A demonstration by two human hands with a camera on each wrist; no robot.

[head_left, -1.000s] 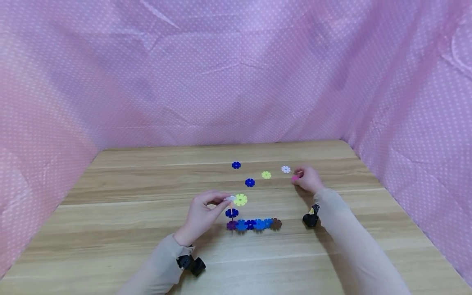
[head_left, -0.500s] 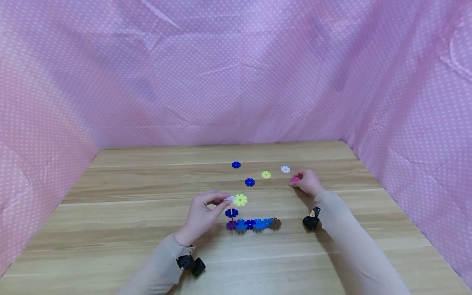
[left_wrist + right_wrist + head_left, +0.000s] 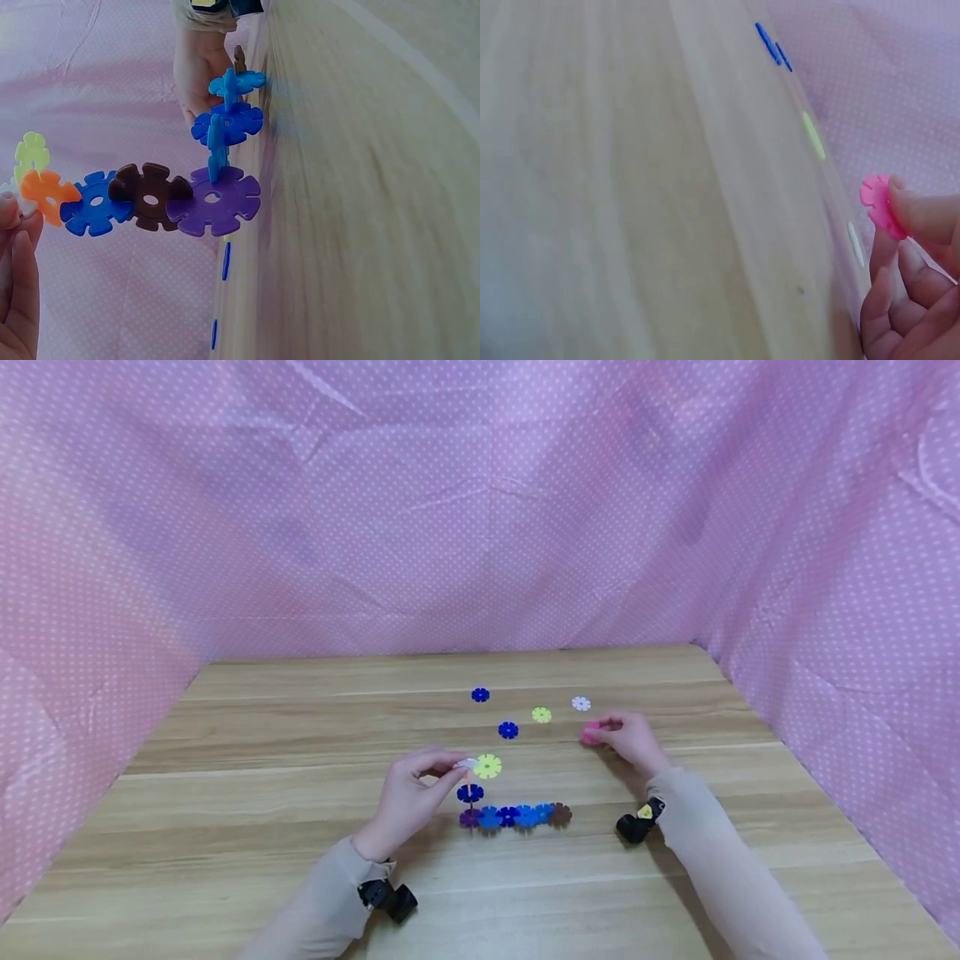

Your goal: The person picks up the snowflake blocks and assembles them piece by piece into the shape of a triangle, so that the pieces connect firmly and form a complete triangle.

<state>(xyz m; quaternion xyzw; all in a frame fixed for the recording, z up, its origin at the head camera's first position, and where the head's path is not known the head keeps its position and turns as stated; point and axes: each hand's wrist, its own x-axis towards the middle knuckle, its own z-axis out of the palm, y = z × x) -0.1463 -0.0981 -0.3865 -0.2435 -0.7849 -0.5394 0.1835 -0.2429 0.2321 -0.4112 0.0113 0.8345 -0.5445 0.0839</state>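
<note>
left hand (image 3: 408, 789) pinches white disc (image 3: 468, 764), right hand (image 3: 630, 739), two o'clock from chain (image 3: 508, 817), pinches pink disc (image 3: 874, 196), likely light, stiff, best rim-held

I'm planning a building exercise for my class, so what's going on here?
A person's left hand holds a chain of linked, notched discs by a white piece. The right hand pinches a pink disc, apart from the chain. Beyond the chain, two dark blue discs, a yellow disc and another white disc lie loose on the table.
</note>
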